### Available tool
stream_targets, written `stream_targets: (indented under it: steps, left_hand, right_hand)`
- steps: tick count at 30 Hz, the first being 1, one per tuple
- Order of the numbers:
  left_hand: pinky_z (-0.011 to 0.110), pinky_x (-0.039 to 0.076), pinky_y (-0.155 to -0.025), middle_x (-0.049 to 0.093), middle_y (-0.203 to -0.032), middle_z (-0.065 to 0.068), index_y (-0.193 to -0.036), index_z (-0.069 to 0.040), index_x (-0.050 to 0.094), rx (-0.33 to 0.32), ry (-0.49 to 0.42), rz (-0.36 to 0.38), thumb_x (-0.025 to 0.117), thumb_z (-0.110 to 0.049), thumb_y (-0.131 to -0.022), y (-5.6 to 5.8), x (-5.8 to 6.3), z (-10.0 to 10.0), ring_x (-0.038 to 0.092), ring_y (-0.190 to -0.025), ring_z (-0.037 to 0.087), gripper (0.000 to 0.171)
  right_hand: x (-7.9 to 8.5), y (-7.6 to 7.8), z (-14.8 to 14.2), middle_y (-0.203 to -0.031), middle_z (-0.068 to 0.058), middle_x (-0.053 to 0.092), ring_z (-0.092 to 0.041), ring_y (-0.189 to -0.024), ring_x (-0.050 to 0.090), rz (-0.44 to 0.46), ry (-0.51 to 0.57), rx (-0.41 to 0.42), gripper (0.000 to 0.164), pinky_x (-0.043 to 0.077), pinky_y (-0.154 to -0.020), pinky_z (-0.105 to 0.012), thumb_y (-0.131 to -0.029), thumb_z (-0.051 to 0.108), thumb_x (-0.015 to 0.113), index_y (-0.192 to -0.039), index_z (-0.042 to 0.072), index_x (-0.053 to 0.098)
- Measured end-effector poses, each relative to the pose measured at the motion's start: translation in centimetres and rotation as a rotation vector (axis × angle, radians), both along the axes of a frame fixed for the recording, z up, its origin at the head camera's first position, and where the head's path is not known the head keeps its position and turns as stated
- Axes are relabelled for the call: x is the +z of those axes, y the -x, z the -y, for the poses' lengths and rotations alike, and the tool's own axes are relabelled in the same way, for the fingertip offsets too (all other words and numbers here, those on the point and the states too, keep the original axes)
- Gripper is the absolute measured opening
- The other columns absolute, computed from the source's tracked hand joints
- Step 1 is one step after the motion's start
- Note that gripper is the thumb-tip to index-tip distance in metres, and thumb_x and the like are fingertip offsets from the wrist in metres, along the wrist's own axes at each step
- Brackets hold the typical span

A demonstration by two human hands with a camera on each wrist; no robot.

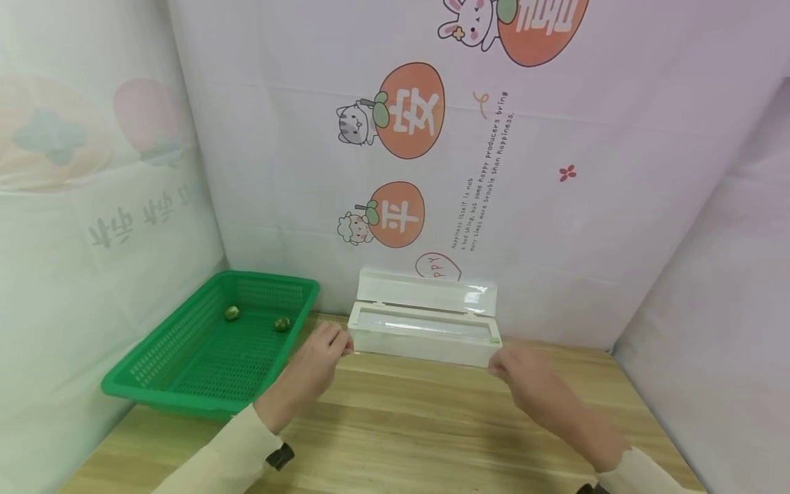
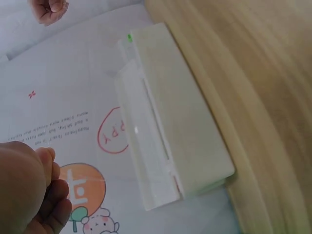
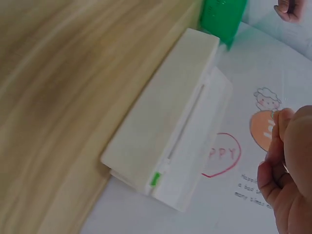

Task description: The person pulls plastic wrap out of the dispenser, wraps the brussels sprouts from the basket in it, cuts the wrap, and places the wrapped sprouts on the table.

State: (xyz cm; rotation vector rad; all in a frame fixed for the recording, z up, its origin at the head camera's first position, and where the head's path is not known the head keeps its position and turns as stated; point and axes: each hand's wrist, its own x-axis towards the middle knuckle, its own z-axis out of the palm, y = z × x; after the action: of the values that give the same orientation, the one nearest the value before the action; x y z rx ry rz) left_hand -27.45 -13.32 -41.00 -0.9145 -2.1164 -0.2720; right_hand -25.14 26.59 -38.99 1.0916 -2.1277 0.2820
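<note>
A long white cling film dispenser [image 1: 426, 348] stands at the back of the table, its clear lid [image 1: 420, 291] raised towards the wall. A small green piece [image 3: 155, 178] sits at its right end. My left hand [image 1: 317, 353] is at the box's left end, thumb and fingers pinched together. At the right end my right hand [image 1: 524, 374] holds the same pinch. Between them seems to be clear cling film [image 1: 356, 352], barely visible, with a faint glint by the left fingertips. In the wrist views both hands are raised off the table, apart from the box.
To the left stands a green plastic basket [image 1: 142, 392] with perforated walls. Two small green-brown round items [image 1: 231, 313] lie in it. White printed cloth [image 1: 278, 171] covers the walls behind and at the sides. The tabletop [image 1: 420, 425] is wood-grained.
</note>
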Motion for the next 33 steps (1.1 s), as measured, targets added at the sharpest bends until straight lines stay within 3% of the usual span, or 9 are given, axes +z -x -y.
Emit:
stream_targets:
  steps: [4,8,11,14,17,21,25,28,33]
  left_hand:
    - [0.021,0.052,-0.071,0.057,-0.086,0.000,-0.089,-0.007,0.063,-0.042,0.059,-0.003,0.083,0.008,-0.082,-0.4,-1.4,0.0,0.052,-0.080,0.012,0.026]
    - [0.022,0.050,-0.070,0.058,-0.087,-0.002,-0.088,-0.010,0.060,-0.067,0.117,0.016,0.086,0.008,-0.076,-0.8,-2.9,0.1,0.052,-0.082,0.011,0.034]
    - [0.022,0.050,-0.072,0.059,-0.087,-0.004,-0.087,-0.013,0.059,-0.084,0.167,0.006,0.087,0.000,-0.077,-0.7,-4.2,0.3,0.054,-0.083,0.011,0.033]
    - [0.023,0.053,-0.077,0.062,-0.089,-0.004,-0.089,-0.014,0.062,-0.097,0.232,0.042,0.084,-0.002,-0.079,-0.6,-5.5,0.5,0.059,-0.086,0.011,0.027]
    - [0.026,0.059,-0.089,0.070,-0.102,-0.001,-0.099,-0.013,0.067,-0.079,0.321,0.137,0.078,0.000,-0.083,-0.7,-6.6,0.6,0.066,-0.098,0.015,0.023]
    - [0.030,0.060,-0.099,0.073,-0.118,0.001,-0.111,-0.014,0.068,-0.052,0.407,0.233,0.074,-0.007,-0.092,-0.6,-7.8,0.5,0.069,-0.110,0.017,0.021]
    - [0.027,0.060,-0.096,0.074,-0.114,0.001,-0.110,-0.013,0.069,-0.048,0.465,0.261,0.071,-0.014,-0.098,0.0,-8.3,0.2,0.069,-0.106,0.016,0.013]
    - [0.027,0.061,-0.092,0.075,-0.109,0.003,-0.109,-0.011,0.070,-0.052,0.493,0.270,0.070,-0.014,-0.099,0.3,-8.3,-0.1,0.070,-0.102,0.017,0.010]
    - [0.024,0.061,-0.078,0.073,-0.097,0.004,-0.102,-0.010,0.069,-0.056,0.458,0.378,0.067,-0.017,-0.103,0.8,-8.1,-0.6,0.069,-0.088,0.016,0.007]
  right_hand:
    - [-2.1,-0.2,-0.4,-0.086,0.008,0.057,-0.005,-0.080,0.051,-0.005,-0.066,0.073,0.032,0.047,-0.067,-0.019,-0.111,0.031,0.043,-0.093,0.011,0.061]
    - [-3.8,-0.5,-0.4,-0.086,0.011,0.050,0.000,-0.081,0.043,0.092,-0.145,0.092,0.015,0.041,-0.065,-0.016,-0.101,0.017,0.066,-0.089,0.016,0.056]
    - [-5.0,-0.5,-0.3,-0.086,0.013,0.046,0.003,-0.082,0.039,0.176,-0.186,0.079,0.027,0.038,-0.066,-0.014,-0.086,0.006,0.077,-0.087,0.019,0.053]
    - [-6.1,-0.2,-0.3,-0.086,0.012,0.047,0.003,-0.081,0.039,0.204,-0.227,0.088,0.028,0.039,-0.065,-0.014,-0.086,0.003,0.078,-0.087,0.018,0.053]
    - [-7.1,0.1,-0.2,-0.085,0.012,0.048,0.003,-0.079,0.039,0.221,-0.257,0.092,0.027,0.040,-0.063,-0.015,-0.088,0.004,0.077,-0.087,0.017,0.053]
    - [-7.6,-0.1,0.0,-0.084,0.013,0.049,0.003,-0.077,0.039,0.364,-0.285,0.040,0.022,0.041,-0.063,-0.017,-0.095,0.009,0.073,-0.088,0.018,0.054]
    - [-7.8,-0.1,0.1,-0.090,0.014,0.054,0.004,-0.082,0.045,0.595,-0.276,-0.025,0.011,0.048,-0.067,-0.021,-0.105,0.014,0.064,-0.096,0.019,0.060]
    - [-8.0,0.3,0.5,-0.089,0.015,0.053,0.003,-0.082,0.046,0.694,-0.256,-0.058,0.012,0.049,-0.069,-0.022,-0.109,0.015,0.058,-0.098,0.020,0.060]
    - [-8.4,0.8,1.2,-0.075,0.016,0.050,0.003,-0.071,0.041,0.674,-0.225,-0.109,0.019,0.044,-0.061,-0.019,-0.104,0.012,0.065,-0.088,0.019,0.060]
